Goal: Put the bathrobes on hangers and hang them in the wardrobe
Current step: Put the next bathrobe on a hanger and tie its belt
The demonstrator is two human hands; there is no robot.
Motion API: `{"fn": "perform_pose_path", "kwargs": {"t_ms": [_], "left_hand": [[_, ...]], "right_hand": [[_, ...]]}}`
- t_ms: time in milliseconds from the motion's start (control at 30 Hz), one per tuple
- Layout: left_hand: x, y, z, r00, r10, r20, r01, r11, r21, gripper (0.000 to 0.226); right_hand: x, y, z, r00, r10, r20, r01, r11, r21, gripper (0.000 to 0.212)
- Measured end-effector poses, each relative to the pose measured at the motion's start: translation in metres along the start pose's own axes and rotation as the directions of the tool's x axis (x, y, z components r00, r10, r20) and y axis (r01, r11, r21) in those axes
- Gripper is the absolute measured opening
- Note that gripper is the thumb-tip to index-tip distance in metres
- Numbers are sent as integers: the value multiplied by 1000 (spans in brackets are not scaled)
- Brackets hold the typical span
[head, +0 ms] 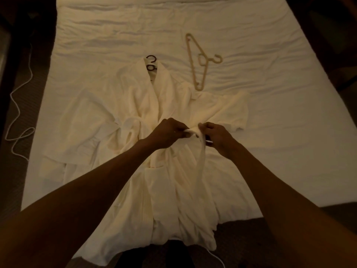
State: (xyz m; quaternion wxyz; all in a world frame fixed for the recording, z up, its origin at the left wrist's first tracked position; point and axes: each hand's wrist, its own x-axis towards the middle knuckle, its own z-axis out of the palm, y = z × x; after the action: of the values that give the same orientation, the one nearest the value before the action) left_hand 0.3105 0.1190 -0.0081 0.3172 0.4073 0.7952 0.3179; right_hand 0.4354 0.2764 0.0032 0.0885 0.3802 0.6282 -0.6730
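Note:
A white bathrobe (135, 113) lies spread on the bed, its hem hanging over the front edge. A dark hanger (151, 62) sits inside its collar, only the hook and neck showing. At the robe's waist my left hand (168, 133) and my right hand (216, 135) both pinch the white belt (201, 157), close together; one strip of it hangs down from between them. A beige plastic hanger (201, 60) lies bare on the sheet, beyond the robe's right shoulder.
The bed (270, 93) has a wrinkled white sheet. A white cord (19, 113) trails on the dark floor to the left, and another bit of cord (216, 258) shows at the bed's foot. Dark furniture edges both sides.

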Motion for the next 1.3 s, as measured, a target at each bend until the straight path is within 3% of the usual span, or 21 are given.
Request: {"fn": "perform_pose_path", "kwargs": {"t_ms": [133,200,267,367,467,567,667,767,833,933,1067,1200,1300], "left_hand": [[9,-5,-15,992,-86,94,88,996,-14,21],[10,-13,-26,982,-135,130,141,989,-35,20],[9,-21,-34,972,-172,159,177,984,-19,24],[5,-20,-33,948,-200,248,204,979,11,46],[9,-14,-26,969,-129,212,142,989,-48,71],[14,1,-32,985,-131,111,145,980,-135,62],[10,11,-47,987,-143,76,156,967,-201,34],[3,5,-54,985,-163,60,174,929,-326,21],[-2,-3,-54,976,-211,52,214,892,-399,22],[-5,-19,-54,943,-332,22,295,805,-514,31],[-10,-32,-54,902,-429,-54,335,772,-540,35],[-11,-28,-56,924,-356,-140,261,855,-448,27],[-13,-29,-65,903,-357,-238,226,868,-442,20]], "right_hand": [[-13,26,5,994,113,10,-113,992,63,38],[-24,45,5,966,237,103,-235,971,-31,53],[-32,59,2,953,271,139,-259,961,-96,53],[-25,46,-6,985,174,15,-174,984,-37,33],[-4,-2,-9,996,4,-90,7,991,130,34],[10,-44,-9,981,-139,-133,147,987,56,41],[13,-46,-6,966,-173,-191,174,985,-13,42],[8,-22,-2,978,-21,-206,25,999,21,49],[-5,0,-3,987,143,-68,-139,988,62,64],[-21,27,-6,969,218,118,-201,970,-139,60],[-4,-3,-7,990,-24,-137,14,997,-78,25],[30,-60,-4,870,-343,-355,309,939,-149,39],[41,-84,9,780,-474,-409,352,872,-340,46]]}}
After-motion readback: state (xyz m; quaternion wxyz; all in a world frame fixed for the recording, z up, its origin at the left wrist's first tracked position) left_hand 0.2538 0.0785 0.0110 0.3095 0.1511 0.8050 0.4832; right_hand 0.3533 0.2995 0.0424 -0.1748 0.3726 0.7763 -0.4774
